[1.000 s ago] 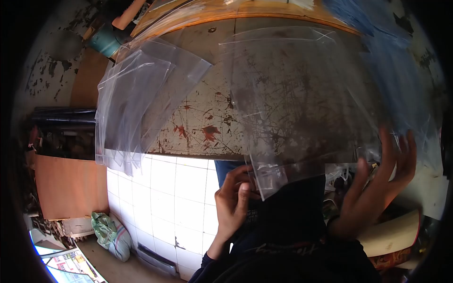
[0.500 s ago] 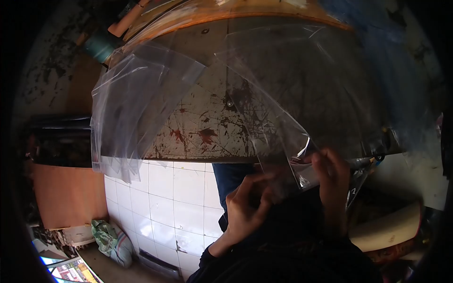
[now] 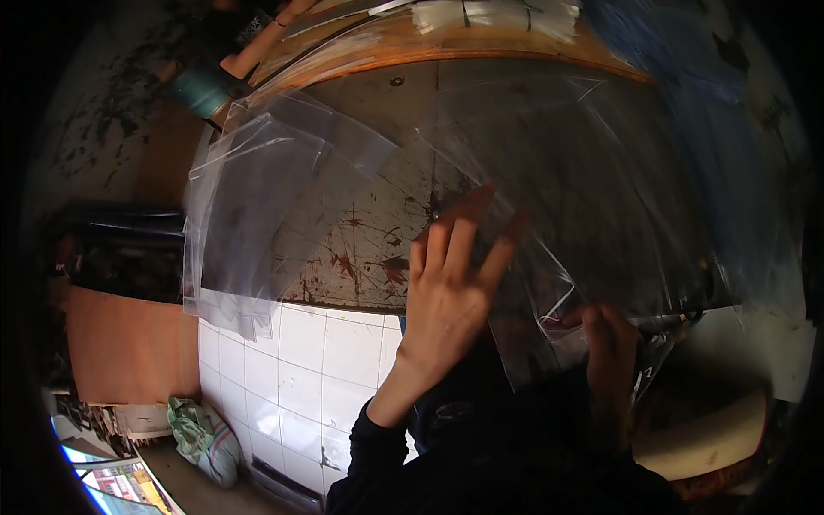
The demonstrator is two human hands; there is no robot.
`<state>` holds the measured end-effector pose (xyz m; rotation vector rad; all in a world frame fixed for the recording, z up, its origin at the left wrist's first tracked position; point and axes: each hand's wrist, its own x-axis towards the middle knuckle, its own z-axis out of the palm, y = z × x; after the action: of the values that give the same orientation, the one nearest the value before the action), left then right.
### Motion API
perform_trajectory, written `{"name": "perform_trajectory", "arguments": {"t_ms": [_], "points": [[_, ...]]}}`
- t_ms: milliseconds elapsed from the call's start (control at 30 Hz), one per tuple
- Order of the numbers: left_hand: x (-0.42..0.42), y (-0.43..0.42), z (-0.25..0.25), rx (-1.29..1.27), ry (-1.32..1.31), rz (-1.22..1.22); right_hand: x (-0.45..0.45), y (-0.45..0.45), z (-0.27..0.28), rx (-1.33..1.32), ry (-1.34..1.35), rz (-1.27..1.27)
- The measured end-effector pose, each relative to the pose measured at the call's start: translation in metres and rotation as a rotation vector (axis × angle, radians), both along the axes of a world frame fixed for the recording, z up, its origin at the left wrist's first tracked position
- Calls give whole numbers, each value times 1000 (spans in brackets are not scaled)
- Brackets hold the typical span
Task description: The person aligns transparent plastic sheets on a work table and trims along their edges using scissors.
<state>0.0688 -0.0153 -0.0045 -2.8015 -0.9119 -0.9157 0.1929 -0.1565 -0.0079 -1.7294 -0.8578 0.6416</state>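
Observation:
A large clear plastic sheet (image 3: pixel 592 197) lies over the right half of the worn, scratched table (image 3: pixel 352 232). Its near corner hangs past the table's front edge. My right hand (image 3: pixel 608 352) has thumb and fingers closed on that near edge, where the plastic creases and shines. With fingers stretched out, my left hand (image 3: pixel 451 279) reaches over the sheet's left edge; whether the fingertips press on it I cannot tell. Farther left, several clear plastic sheets (image 3: pixel 257 189) overlap in a loose pile, their lower ends hanging off the table edge.
Bundled clear plastic (image 3: pixel 498 19) rests on a wooden ledge (image 3: pixel 386 69) at the back. Another person's arm (image 3: pixel 249 56) is beside a green cylinder (image 3: pixel 202 88). White tiles (image 3: pixel 287 369), a brown panel (image 3: pixel 129 343) and a sack (image 3: pixel 206 442) lie low on the left.
My left hand has moved up and forward from the near edge of the plastic, its fingers straightening out over the sheet. My right hand still grips the near corner, and the view has shifted slightly.

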Motion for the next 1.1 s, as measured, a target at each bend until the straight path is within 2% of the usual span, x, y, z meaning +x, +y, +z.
{"name": "perform_trajectory", "arguments": {"t_ms": [233,400,767,967,1033,1067,1100], "points": [[4,17,0,144,-64,-35,1,0,-5,-1,29,-4],[7,20,-10,133,-288,-72,7,-2,-6,-32,74,63],[8,24,-16,163,-341,-90,3,0,3,18,53,78],[3,17,-5,147,-326,-59,5,-7,-11,26,183,110],[-3,13,0,175,-327,-73,5,-7,-10,30,16,266],[-8,10,1,219,-331,-77,2,-7,0,16,128,289],[-14,5,1,265,-336,-82,-1,-8,2,35,114,271]]}}
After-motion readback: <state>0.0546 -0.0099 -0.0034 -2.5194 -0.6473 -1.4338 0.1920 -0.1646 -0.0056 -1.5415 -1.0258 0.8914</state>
